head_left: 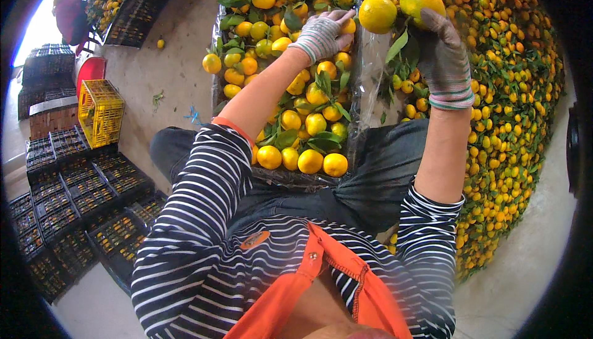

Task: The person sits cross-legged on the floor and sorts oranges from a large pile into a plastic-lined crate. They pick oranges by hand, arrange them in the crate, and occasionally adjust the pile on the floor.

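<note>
Orange and greenish-yellow citrus fruits with leaves [316, 124] fill a plastic-lined crate [359, 84] between my legs. My left hand [324, 33], in a striped knit glove, reaches over the crate's upper right part, its fingers around an orange fruit [347, 26] lying among the others. My right hand [440, 52], in a like glove with a dirty palm, is raised to the right of the crate. It holds a large yellow-orange citrus fruit [420, 3] between thumb and fingers. A second fruit [377, 14] shows just left of it, with green leaves [397, 47] hanging below.
A large heap of citrus with leaves [500, 153] covers the floor at right. Stacked black crates of fruit [78, 191], a yellow plastic crate [101, 113] and a red stool [91, 69] stand at left. Another person [69, 15] is at the upper left, near a fruit-filled crate stack [139, 15].
</note>
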### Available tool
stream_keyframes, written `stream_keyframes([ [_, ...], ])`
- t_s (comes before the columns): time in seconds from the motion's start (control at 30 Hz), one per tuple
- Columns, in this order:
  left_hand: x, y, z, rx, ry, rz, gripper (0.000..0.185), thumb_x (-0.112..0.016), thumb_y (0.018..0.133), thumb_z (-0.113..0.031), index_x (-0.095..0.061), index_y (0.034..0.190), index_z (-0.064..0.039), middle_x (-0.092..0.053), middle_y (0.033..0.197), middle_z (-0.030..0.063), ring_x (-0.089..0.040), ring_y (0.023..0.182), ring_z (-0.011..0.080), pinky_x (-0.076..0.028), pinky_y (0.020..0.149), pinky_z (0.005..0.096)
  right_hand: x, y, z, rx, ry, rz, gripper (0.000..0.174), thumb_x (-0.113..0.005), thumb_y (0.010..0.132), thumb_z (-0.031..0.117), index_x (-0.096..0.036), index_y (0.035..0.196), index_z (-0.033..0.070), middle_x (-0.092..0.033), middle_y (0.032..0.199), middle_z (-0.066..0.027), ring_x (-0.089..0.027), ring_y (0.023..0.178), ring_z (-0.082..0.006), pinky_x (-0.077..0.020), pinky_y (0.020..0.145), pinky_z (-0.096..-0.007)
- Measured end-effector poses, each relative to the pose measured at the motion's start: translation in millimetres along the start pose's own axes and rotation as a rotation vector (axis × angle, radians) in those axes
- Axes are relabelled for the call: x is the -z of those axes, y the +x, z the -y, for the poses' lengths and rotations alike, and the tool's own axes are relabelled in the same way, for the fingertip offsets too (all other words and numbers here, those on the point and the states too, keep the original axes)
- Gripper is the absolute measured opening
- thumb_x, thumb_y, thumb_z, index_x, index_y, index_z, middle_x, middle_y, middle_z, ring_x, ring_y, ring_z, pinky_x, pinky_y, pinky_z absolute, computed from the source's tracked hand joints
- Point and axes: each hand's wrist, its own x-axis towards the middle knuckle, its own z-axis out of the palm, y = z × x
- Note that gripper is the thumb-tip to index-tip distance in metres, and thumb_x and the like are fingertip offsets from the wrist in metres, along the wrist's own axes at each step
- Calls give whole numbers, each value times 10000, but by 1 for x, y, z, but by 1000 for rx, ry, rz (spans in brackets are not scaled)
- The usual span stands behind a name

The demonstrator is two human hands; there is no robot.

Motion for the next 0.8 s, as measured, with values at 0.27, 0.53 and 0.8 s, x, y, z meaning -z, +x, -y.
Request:
stream_keyframes([
  [0.27,15,-16,-8,208,315,477,656,-530,864,-338,-292,1417,-78,-628,1123,121,-595,1066,289,-463,872,500,-2,2,-5,-20,-40,7,357,-649,810,197,-593,1141,75,-640,987,-20,-612,853,-136,-492,791,-268],
  [0.53,-3,-35,-22,-101,188,-8,501,-564,819,-489,-533,1242,-222,-575,1169,71,-509,1141,273,-345,976,573,4,1,-7,-68,-32,62,324,-659,814,198,-617,1106,64,-644,989,-27,-616,868,-139,-487,808,-264],
  [0.8,-56,-39,-3,-132,308,-128,420,-537,854,-396,-527,1256,-272,-528,1267,84,-433,1238,296,-314,1018,538,20,12,-18,83,-316,114,367,-602,885,191,-540,1204,20,-627,1122,-82,-587,1067,-181,-449,957,-288],
])
